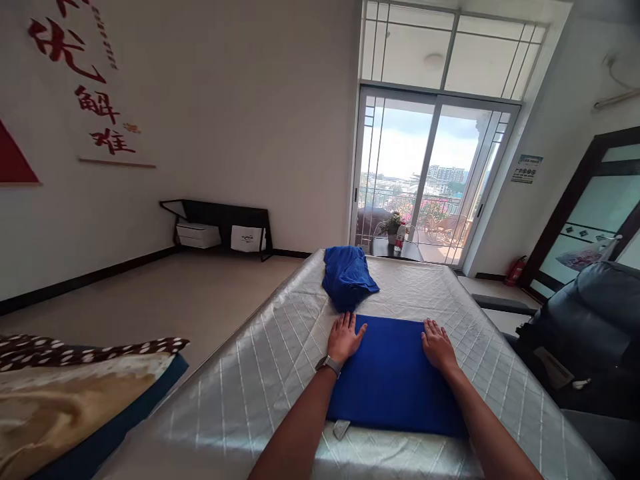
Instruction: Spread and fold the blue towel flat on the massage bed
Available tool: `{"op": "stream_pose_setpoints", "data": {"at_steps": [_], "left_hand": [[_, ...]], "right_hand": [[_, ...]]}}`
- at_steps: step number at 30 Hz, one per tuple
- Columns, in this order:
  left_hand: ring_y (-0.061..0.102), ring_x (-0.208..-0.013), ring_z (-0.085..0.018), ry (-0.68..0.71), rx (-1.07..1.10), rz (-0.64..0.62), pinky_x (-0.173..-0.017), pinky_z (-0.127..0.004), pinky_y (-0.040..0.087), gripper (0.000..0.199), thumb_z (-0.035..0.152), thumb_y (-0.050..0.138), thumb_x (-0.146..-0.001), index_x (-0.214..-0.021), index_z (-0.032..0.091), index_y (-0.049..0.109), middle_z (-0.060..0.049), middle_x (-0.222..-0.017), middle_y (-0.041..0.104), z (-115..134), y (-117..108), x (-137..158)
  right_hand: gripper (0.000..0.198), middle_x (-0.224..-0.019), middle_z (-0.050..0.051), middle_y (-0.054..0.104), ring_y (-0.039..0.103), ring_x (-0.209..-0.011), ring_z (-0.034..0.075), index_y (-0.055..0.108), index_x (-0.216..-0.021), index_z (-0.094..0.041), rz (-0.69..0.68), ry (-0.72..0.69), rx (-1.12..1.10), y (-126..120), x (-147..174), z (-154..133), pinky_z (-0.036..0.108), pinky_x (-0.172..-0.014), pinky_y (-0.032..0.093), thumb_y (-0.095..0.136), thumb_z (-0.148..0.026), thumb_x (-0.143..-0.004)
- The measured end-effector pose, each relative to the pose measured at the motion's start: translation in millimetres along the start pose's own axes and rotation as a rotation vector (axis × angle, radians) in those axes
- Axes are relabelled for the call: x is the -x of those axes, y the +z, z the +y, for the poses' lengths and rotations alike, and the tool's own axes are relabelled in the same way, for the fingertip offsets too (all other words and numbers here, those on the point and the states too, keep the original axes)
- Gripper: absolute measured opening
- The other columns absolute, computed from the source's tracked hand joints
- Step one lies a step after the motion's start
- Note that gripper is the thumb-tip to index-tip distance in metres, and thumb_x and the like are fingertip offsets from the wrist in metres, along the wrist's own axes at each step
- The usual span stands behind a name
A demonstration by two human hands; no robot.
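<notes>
The folded blue cloth (pixel 395 377) lies flat on the silver quilted cover (pixel 240 393) of the table before us, its near edge close to our body and its far edge just short of a crumpled blue heap (pixel 347 277) of the same fabric. Our left hand (pixel 344 339) rests on its far left corner, fingers spread and flat, gripping nothing; our right hand (pixel 437 345) presses the far right corner the same way, palm down and fingers loose. We judge the cloth light, soft and limp, likely to sag and slide on the glossy cover, so we would take it by pinching the two corners under our palms. A small grey tag (pixel 341 429) pokes out at its near left edge.
</notes>
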State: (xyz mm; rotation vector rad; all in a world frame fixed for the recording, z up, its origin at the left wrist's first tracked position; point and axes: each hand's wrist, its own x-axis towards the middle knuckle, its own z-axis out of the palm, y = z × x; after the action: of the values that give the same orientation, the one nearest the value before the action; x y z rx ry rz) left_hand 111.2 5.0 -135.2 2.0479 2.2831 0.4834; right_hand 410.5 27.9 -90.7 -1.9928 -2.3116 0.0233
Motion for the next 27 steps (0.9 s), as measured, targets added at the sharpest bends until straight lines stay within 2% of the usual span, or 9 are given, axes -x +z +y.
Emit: {"op": "stream_pose_setpoints", "data": {"at_steps": [4, 9, 20, 25, 27], "left_hand": [[0.027, -0.152, -0.031, -0.004, 0.005, 0.000, -0.123, -0.047, 0.022, 0.080, 0.064, 0.014, -0.100, -0.154, 0.010, 0.039, -0.017, -0.162, 0.035, 0.7, 0.9, -1.0], [0.027, -0.152, -0.030, -0.004, -0.003, 0.000, -0.123, -0.048, 0.022, 0.078, 0.064, 0.016, -0.100, -0.155, 0.014, 0.038, -0.015, -0.162, 0.035, -0.6, 6.2, -3.1], [0.025, -0.153, -0.027, -0.002, -0.027, -0.062, -0.124, -0.043, 0.018, 0.078, 0.064, 0.014, -0.101, -0.157, 0.013, 0.033, -0.014, -0.164, 0.030, 2.4, 7.1, -5.6], [0.030, -0.151, -0.027, 0.004, -0.034, -0.121, -0.122, -0.042, 0.024, 0.072, 0.059, 0.020, -0.103, -0.155, 0.013, 0.037, -0.014, -0.162, 0.035, 0.7, -2.2, -9.6], [0.032, -0.150, -0.030, 0.004, -0.036, -0.114, -0.121, -0.045, 0.026, 0.072, 0.058, 0.022, -0.103, -0.153, 0.010, 0.040, -0.018, -0.160, 0.037, 6.4, -9.1, -9.9]], "right_hand": [[0.063, -0.168, 0.007, 0.018, 0.010, -0.155, 0.017, 0.020, -0.161, -0.013, -0.014, 0.008, 0.002, -0.2, 17.2, -1.4, 0.040, -0.125, 0.011, 0.019, -0.040, -0.104], [0.069, -0.167, 0.008, 0.018, 0.011, -0.156, 0.019, 0.020, -0.161, -0.011, -0.091, 0.028, -0.015, 14.7, 32.4, -0.7, 0.041, -0.125, 0.011, 0.019, -0.049, -0.103], [0.074, -0.169, 0.006, 0.011, 0.003, -0.156, 0.019, 0.013, -0.162, -0.009, -0.147, 0.031, -0.076, 21.2, 26.0, 7.7, 0.042, -0.126, 0.005, 0.014, -0.053, -0.102], [0.074, -0.169, 0.006, 0.009, 0.000, -0.156, 0.019, 0.012, -0.162, -0.009, -0.157, 0.031, -0.111, 19.1, 28.5, 9.8, 0.043, -0.125, 0.002, 0.013, -0.052, -0.101], [0.073, -0.169, 0.006, 0.009, 0.000, -0.156, 0.019, 0.011, -0.162, -0.009, -0.158, 0.037, -0.122, 17.7, 29.7, 10.0, 0.043, -0.125, 0.002, 0.012, -0.051, -0.102]]}}
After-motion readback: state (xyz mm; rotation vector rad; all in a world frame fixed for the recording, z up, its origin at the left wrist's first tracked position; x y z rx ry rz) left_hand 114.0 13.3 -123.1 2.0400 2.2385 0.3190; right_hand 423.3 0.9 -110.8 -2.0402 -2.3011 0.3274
